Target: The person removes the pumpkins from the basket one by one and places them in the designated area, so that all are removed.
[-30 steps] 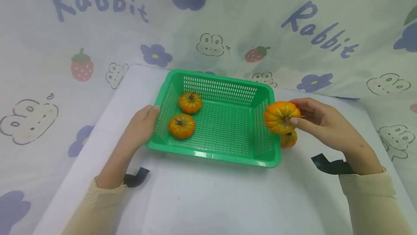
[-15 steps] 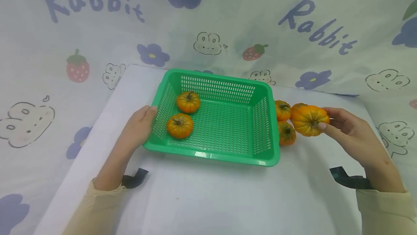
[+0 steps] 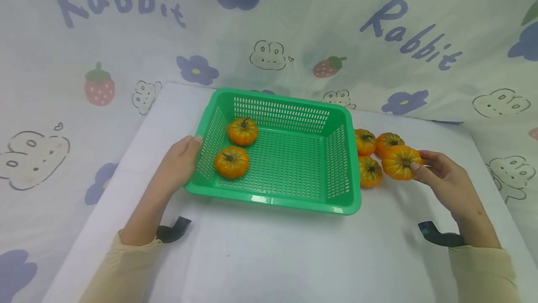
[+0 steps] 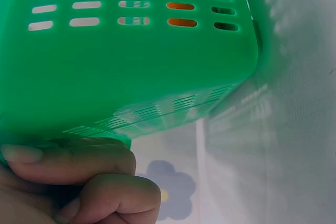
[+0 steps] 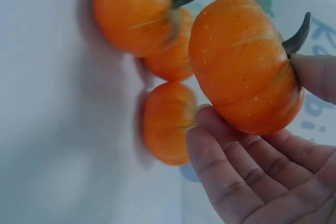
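Observation:
My left hand (image 3: 178, 163) grips the left rim of a green slotted plastic basket (image 3: 273, 202); in the left wrist view its curled fingers (image 4: 79, 163) are at the basket's edge. Inside the basket, on its left side, sit two small orange pumpkins, a rear one (image 3: 243, 131) and a front one (image 3: 232, 162). To the right of the basket my right hand (image 3: 445, 179) holds another small pumpkin (image 3: 402, 162) between thumb and fingers. The right wrist view shows this held pumpkin (image 5: 244, 66) raised off the table, its dark stem beside the thumb.
Three more pumpkins rest on the white table (image 3: 269, 256) just right of the basket: one at the back (image 3: 364, 142), one in front (image 3: 370, 172), and one (image 3: 388, 142) partly behind the held pumpkin. A patterned cloth (image 3: 286, 23) hangs behind the table.
My right hand has carried its pumpkin from over the basket's right rim to the right, then slightly lower, uncovering the pumpkins beside the basket. The left hand keeps its grip on the rim.

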The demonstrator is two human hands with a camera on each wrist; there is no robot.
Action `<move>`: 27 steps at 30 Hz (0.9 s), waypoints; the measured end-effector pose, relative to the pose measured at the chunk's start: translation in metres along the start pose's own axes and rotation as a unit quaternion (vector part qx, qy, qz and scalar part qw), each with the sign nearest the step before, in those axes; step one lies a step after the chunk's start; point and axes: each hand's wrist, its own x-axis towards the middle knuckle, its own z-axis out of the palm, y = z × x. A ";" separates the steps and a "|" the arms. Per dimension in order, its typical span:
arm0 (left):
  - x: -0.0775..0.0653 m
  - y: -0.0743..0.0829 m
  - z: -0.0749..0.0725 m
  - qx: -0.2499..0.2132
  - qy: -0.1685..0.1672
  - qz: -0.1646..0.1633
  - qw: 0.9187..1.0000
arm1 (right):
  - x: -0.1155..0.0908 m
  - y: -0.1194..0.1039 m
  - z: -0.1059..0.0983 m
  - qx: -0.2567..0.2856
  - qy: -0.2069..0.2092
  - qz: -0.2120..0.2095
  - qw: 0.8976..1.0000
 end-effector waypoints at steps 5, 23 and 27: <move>0.000 0.000 0.001 0.005 0.001 -0.002 1.000 | 0.003 0.011 0.006 0.013 0.005 0.015 1.000; 0.001 0.000 0.001 0.010 0.003 0.003 1.000 | 0.004 0.031 0.017 0.021 0.002 0.054 0.998; 0.001 -0.001 0.001 0.009 0.004 0.006 1.000 | 0.004 0.035 0.019 0.042 0.015 0.042 0.998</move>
